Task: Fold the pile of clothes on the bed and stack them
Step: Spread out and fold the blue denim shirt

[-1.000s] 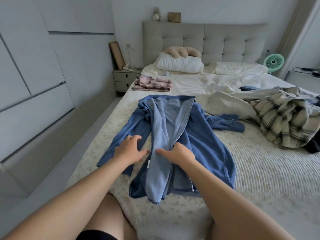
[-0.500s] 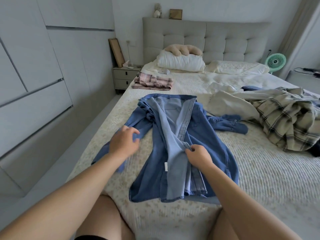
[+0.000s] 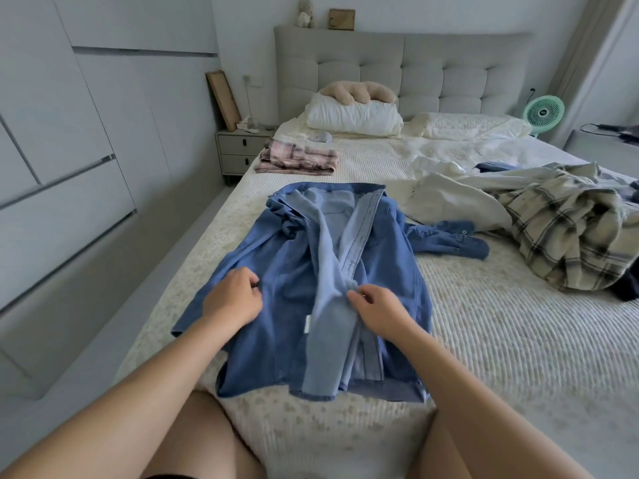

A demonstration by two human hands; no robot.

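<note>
Now, head view: denim shirt (image 3: 311, 278) lies front-open on bed (image 3: 501, 340), mid-foreground. Left hand (image 3: 233, 297) curled on left panel, grip unclear; right hand (image 3: 377, 311) pinches placket. Best: pull plackets tog., smooth flat before folding sleeves.

denim shirt (image 3: 390, 271): blue, paler lining
folded garment (image 3: 297, 160): pink plaid
rumpled shirt (image 3: 567, 233): cream, dark checks
fan (image 3: 543, 112): mint green
headboard (image 3: 432, 70): grey

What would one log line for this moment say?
step: spreading denim shirt on bed | left hand: on shirt | right hand: pinching front edge | folded: pink plaid
</note>
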